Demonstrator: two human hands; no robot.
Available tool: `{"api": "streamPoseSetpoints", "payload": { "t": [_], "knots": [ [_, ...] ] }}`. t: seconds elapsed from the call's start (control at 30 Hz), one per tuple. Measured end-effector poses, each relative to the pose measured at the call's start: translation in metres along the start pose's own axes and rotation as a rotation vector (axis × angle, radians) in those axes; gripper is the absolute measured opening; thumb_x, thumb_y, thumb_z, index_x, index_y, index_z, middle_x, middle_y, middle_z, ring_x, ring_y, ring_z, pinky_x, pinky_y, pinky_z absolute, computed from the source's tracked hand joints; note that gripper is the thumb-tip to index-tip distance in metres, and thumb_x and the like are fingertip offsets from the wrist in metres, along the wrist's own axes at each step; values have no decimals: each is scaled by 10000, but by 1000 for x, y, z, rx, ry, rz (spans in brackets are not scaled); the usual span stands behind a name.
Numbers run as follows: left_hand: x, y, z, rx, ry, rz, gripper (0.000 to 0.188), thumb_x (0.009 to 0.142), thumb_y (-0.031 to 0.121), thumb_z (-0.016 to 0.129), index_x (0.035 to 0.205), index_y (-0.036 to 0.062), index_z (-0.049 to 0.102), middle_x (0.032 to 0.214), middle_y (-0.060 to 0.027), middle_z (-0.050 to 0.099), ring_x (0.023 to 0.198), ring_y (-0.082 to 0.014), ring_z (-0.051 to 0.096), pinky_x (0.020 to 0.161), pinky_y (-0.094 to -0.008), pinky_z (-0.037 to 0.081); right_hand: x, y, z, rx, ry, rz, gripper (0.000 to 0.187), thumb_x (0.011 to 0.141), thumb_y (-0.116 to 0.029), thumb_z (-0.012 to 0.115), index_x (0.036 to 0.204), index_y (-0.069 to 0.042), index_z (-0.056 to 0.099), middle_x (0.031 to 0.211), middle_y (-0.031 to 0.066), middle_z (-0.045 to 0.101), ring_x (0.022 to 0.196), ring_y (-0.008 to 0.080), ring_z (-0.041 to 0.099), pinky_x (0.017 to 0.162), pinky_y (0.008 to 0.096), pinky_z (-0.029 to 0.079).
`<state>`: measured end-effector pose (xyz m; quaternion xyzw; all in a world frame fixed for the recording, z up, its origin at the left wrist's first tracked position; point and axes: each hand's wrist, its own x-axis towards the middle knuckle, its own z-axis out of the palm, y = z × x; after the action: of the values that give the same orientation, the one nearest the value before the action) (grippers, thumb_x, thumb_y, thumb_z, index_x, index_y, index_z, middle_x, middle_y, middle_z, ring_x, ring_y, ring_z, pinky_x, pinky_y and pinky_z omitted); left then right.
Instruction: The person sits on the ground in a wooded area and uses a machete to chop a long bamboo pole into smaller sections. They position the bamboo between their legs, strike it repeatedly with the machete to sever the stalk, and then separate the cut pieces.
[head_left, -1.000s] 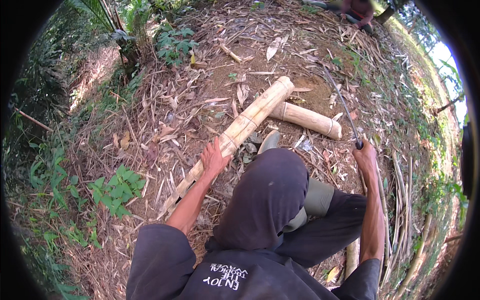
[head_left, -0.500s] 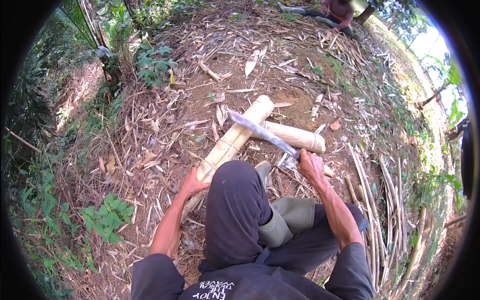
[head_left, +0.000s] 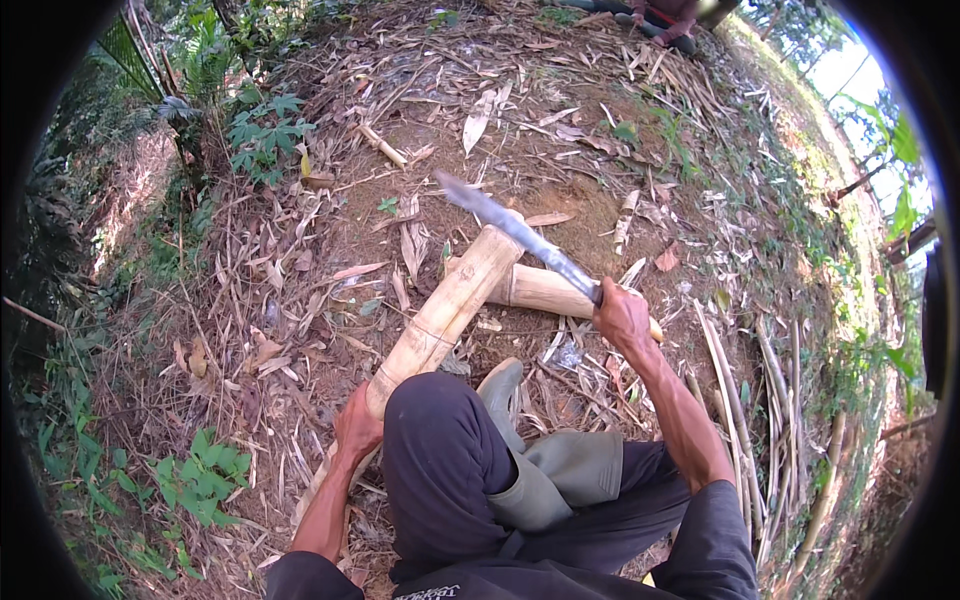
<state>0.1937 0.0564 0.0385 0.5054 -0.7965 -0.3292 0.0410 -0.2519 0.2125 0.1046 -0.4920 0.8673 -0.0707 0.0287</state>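
A thick pale bamboo pole (head_left: 437, 325) slants from beside my left knee up to the middle of the view. Its far end rests across a second, shorter bamboo piece (head_left: 545, 291) lying on the ground. My left hand (head_left: 357, 425) is wrapped round the pole's near part, next to my knee. In my right hand (head_left: 622, 318) is the handle of a machete, closed in the fist. The long grey machete blade (head_left: 530, 240) points up and left, passing over the pole's far end in the picture; whether it touches cannot be told. The blade's tip is blurred.
My bent knee (head_left: 440, 435) and green rubber boots (head_left: 565, 480) are close below the bamboo. Long thin sticks (head_left: 735, 410) lie at the right. Dry leaves and strips litter the sloping ground. A leafy plant (head_left: 205, 475) grows at left. Another person (head_left: 668, 18) sits at the far right.
My left hand has moved down and left, and the bamboo pole has shifted nearer to me with it. The machete now crosses the pole closer to its far end. The view has tilted slightly.
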Motion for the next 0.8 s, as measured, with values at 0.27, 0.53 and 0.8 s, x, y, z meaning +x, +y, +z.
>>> {"api": "streamPoseSetpoints", "payload": {
  "t": [0.27, 0.53, 0.8],
  "knots": [
    [3, -9, -1, -34, 74, 59, 916, 611, 515, 799, 1323, 45, 465, 1197, -215, 597, 1083, -396, 586, 895, -452, 470, 9, -5, 23, 34, -123, 110, 104, 803, -86, 549, 865, -2, 544, 692, 212, 628, 563, 353, 616, 526, 473, 486],
    [0, -14, 2, 50, 72, 58, 966, 615, 529, 796, 1333, -15, 447, 1169, -246, 599, 1090, -391, 584, 903, -455, 462, -18, -23, 17, -55, -124, -97, 105, 849, -120, 535, 874, -18, 534, 675, 176, 616, 518, 240, 584, 457, 420, 472],
    [-3, -10, 21, 158, 216, 121, 961, 646, 529, 771, 1352, -18, 415, 1125, -228, 580, 1049, -378, 571, 882, -453, 445, 27, 5, 4, 34, 41, 306, 142, 821, -106, 532, 861, 28, 560, 688, 238, 634, 637, 390, 644, 571, 505, 487]
  ]
}}
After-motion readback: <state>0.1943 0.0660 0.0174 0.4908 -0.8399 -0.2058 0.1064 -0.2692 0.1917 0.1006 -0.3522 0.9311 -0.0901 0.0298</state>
